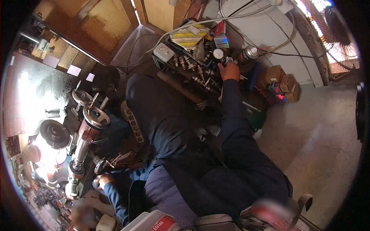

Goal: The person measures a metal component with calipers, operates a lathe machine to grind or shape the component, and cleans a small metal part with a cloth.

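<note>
Grey floor (308, 150), wooden panels (96, 29), metal parts (191, 66)

a dark work surface (180, 87) bears heaped metal parts (191, 65), a white socket box (163, 52), a yellow packet (189, 37) and a spray can (249, 54); what the brown boxes (286, 83) at right rest on is unclear.
</note>
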{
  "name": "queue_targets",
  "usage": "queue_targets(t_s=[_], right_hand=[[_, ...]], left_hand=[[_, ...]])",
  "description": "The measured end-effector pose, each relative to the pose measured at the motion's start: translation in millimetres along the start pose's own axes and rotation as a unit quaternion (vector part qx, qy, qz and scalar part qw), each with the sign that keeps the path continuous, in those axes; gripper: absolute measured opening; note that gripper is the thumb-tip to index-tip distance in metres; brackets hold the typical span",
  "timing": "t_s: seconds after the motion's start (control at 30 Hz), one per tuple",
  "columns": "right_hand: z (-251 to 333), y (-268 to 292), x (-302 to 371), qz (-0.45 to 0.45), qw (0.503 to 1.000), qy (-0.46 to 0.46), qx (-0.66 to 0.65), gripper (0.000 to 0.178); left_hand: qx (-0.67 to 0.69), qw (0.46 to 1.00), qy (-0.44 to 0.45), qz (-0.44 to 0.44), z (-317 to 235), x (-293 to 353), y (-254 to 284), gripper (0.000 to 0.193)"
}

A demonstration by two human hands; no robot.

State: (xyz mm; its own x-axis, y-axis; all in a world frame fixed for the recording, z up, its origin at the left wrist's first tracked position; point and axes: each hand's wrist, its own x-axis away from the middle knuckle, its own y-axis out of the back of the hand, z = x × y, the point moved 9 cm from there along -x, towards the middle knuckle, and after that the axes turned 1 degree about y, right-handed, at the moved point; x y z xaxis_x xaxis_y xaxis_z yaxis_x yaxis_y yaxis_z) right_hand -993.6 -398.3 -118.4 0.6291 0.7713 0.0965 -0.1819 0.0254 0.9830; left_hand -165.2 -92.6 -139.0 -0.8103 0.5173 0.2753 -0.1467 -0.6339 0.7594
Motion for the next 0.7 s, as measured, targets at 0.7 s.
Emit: queue_targets(t_s=[0.7], right_hand=[[97,144,112,-0.218,0.774,0.143,-0.577,0.031]], left_hand=[[0.514,0.683,-0.505,0.121,-136,190,221,0.022]])
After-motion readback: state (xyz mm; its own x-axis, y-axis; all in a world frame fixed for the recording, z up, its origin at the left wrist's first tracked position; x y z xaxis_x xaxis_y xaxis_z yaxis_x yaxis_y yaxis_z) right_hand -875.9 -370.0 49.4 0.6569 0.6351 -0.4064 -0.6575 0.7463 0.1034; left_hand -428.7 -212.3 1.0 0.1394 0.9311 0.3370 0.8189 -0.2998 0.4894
